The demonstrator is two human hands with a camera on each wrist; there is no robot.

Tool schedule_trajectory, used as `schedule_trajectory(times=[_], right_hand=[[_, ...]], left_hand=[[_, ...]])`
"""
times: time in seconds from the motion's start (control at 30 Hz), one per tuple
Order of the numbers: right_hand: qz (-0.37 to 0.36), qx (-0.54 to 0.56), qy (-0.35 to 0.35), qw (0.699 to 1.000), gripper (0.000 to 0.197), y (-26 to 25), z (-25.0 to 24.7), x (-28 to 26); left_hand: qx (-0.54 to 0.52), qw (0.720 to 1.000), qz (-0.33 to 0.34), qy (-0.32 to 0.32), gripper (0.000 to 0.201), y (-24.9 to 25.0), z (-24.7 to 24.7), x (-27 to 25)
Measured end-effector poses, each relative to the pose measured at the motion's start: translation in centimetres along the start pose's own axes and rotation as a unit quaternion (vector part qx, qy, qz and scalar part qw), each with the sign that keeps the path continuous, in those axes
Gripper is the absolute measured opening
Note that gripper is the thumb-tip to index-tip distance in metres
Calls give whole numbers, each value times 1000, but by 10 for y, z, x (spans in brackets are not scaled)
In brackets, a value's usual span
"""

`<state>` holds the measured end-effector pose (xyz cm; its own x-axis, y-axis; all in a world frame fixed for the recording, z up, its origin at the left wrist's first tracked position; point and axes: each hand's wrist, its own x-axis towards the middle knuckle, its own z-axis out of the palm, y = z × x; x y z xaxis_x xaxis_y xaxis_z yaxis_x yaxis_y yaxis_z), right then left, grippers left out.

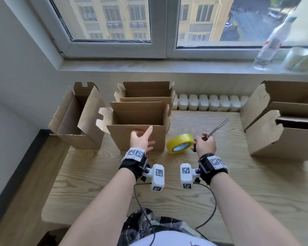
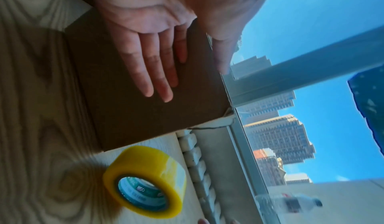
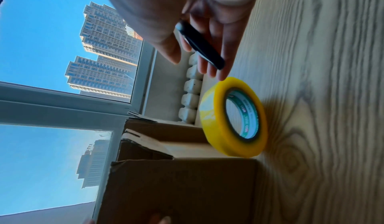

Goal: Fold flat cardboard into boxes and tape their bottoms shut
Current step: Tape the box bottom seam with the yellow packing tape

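An open-topped cardboard box (image 1: 156, 139) stands upright on the wooden table (image 1: 238, 183) in front of me. My left hand (image 1: 140, 141) lies flat against its near wall, fingers straight (image 2: 149, 73), thumb up by the top edge. A yellow tape roll (image 1: 179, 143) leans on the table just right of the box (image 2: 145, 120), and shows again in the wrist views (image 2: 145, 181) (image 3: 234, 122). My right hand (image 1: 204, 144) holds scissors (image 1: 219, 127) by their black handle (image 3: 199, 45), blades pointing away to the upper right, right beside the tape.
Another open box (image 1: 146, 91) stands behind the first, one more (image 1: 75, 118) at the far left, and two larger ones (image 1: 283, 125) at the right. A white radiator (image 1: 210, 102) runs along the table's far edge. A clear bottle (image 1: 270, 45) stands on the windowsill.
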<state>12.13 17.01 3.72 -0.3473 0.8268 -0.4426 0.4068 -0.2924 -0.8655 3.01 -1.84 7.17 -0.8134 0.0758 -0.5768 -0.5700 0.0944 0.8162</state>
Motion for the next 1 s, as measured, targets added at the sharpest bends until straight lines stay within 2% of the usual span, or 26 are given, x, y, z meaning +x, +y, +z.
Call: schedule_trajectory(times=[0.1,0.17,0.23,0.3,0.37,0.4,0.47,0.53,0.63,0.7,0.73,0.87,0.93,1.0], right_hand=[[29,-26,-28,999,38,7,-8,5],[39,-50,-43,997,54,12,-12,13],[41,-65,-46,996,53,12,-19,15],[35,-90,-41,994,34,14,-28,21],[30,-120,-37,992,24,19,-38,30],[29,-127,-41,991,25,22,-43,34],[34,-150,-53,987,24,26,-52,38],[43,-169,-63,983,23,32,-59,43],[45,-191,-70,978,30,40,-68,51],[52,-205,-72,975,42,44,-73,58],[57,-212,-69,973,49,46,-75,61],[65,-214,-38,974,53,51,-79,73],[77,-219,-31,972,48,55,-80,83],[88,-235,-31,968,43,57,-82,92]], left_hand=[[82,996,17,-41,43,-9,16,1],[152,984,7,-92,23,-17,31,-1],[227,965,21,-126,16,-25,48,-2],[338,926,85,-146,34,-30,66,-3],[468,855,151,-162,66,-33,85,-2],[512,826,169,-164,77,-35,96,-1],[576,788,156,-153,88,-36,115,3],[617,769,115,-118,82,-39,129,11],[653,748,99,-65,50,-41,141,23],[646,754,101,-60,42,-43,149,32],[631,767,98,-63,41,-47,152,39],[483,871,50,-76,38,-63,166,57],[359,929,-16,-86,37,-72,177,59],[261,959,-82,-72,37,-81,188,58]])
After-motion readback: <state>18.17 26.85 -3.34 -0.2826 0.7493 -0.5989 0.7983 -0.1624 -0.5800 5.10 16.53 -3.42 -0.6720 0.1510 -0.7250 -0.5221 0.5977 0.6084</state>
